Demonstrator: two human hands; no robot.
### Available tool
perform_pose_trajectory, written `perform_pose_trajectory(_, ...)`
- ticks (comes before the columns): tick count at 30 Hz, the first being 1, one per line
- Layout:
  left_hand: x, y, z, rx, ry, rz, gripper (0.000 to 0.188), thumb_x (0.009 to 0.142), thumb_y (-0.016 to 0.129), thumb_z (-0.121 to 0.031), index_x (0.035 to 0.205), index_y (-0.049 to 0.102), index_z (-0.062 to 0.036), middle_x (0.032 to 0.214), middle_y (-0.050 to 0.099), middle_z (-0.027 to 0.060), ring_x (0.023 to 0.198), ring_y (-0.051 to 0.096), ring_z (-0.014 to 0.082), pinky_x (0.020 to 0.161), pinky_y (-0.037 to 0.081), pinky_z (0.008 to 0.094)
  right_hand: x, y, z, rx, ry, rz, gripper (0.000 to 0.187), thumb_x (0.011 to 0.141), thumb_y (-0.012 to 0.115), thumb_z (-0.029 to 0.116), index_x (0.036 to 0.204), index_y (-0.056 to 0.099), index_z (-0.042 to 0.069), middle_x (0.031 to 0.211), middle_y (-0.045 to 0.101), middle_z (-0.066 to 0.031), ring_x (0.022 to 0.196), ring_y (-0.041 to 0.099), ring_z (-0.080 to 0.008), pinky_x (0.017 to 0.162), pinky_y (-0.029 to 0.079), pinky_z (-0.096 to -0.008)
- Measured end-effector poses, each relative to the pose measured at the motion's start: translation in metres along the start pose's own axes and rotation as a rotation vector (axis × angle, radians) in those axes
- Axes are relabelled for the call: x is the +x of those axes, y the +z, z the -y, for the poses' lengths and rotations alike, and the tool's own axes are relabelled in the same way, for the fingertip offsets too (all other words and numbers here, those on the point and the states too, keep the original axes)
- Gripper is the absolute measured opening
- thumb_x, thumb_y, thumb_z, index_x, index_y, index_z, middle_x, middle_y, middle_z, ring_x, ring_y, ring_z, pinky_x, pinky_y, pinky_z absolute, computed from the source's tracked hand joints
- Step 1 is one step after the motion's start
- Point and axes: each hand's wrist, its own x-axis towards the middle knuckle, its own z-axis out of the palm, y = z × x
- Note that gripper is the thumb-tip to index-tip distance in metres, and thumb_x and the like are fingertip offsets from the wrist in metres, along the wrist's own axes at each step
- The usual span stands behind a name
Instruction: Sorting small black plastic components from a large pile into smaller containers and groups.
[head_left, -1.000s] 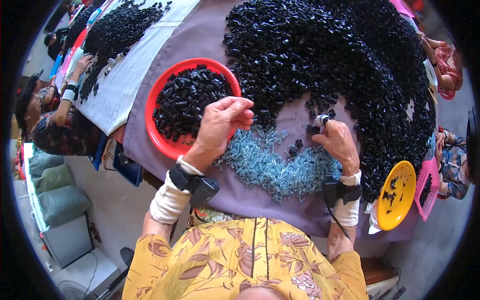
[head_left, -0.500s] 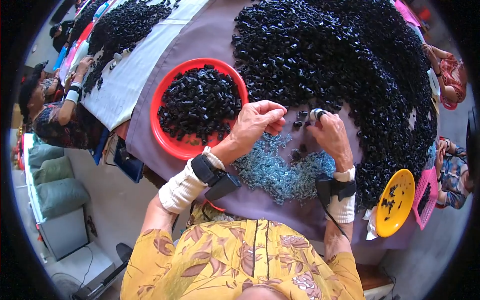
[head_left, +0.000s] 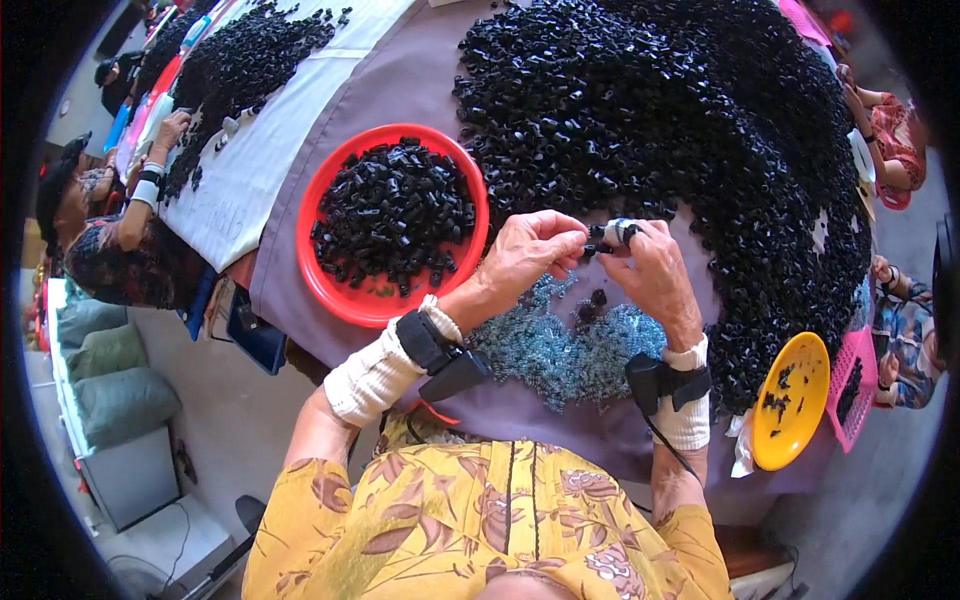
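Note:
My left hand (head_left: pixel 530 250) is closed in a pinch, its fingertips close beside a small black plastic piece (head_left: pixel 597 232). What lies inside that pinch is too small to make out. Curled from the other side, my right hand (head_left: pixel 655 275) grips the black piece between thumb and fingers, with white and dark wraps around a finger. Below both hands spreads a heap of small clear-bluish pieces (head_left: pixel 560 350), with a few black pieces among them. To the left, a round red basin (head_left: pixel 312 275) holds many short black tubular pieces (head_left: pixel 395 215).
A large pile of black pieces (head_left: pixel 640 100) covers the far and right part of the purple-grey tablecloth (head_left: pixel 350 120). A yellow plate (head_left: pixel 800 430) and pink basket (head_left: pixel 850 425) stand at right. Other people sit at left and right. A green cushion (head_left: pixel 125 405) lies left.
My hands have come closer together, fingertips now almost meeting at the black piece. The view has shifted slightly, and the basin appears a little lower and further left.

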Motion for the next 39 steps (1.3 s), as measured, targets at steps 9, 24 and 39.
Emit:
perform_pose_trajectory(9, 0.002, -0.01, -0.013, -0.183, 0.029, 0.001, 0.019, 0.087, 0.061, -0.016, 0.099, 0.062, -0.0013, 0.083, 0.065, 0.0061, 0.071, 0.063, 0.0129, 0.065, 0.054, 0.0261, 0.01, -0.013, 0.012, 0.015, -0.018, 0.034, 0.019, 0.067, 0.072, 0.017, 0.075, 0.06, 0.004, 0.076, 0.058, -0.0082, 0.074, 0.055, -0.027, 0.068, 0.041, -0.0364)
perform_pose_trajectory(24, -0.005, -0.025, -0.011, -0.25, 0.021, -0.044, 0.02, 0.089, 0.058, -0.015, 0.103, 0.059, -0.001, 0.088, 0.065, 0.0102, 0.076, 0.065, 0.017, 0.069, 0.055, 0.0296, -0.002, 0.002, -0.018, -0.186, 0.073, 0.068, 0.014, 0.073, 0.066, 0.014, 0.072, 0.059, 0.002, 0.075, 0.058, -0.01, 0.07, 0.055, -0.0295, 0.065, 0.043, -0.0393)
perform_pose_trajectory(39, -0.008, -0.023, -0.01, -0.327, 0.011, 0.059, 0.021, 0.09, 0.055, -0.013, 0.107, 0.056, 0.0, 0.093, 0.064, 0.0128, 0.081, 0.065, 0.0196, 0.073, 0.055, 0.0313, 0.006, 0.009, 0.008, 0.221, 0.096, 0.03, 0.009, 0.072, 0.062, 0.006, 0.071, 0.055, 0.001, 0.071, 0.058, -0.0137, 0.067, 0.057, -0.0308, 0.06, 0.044, -0.0398)
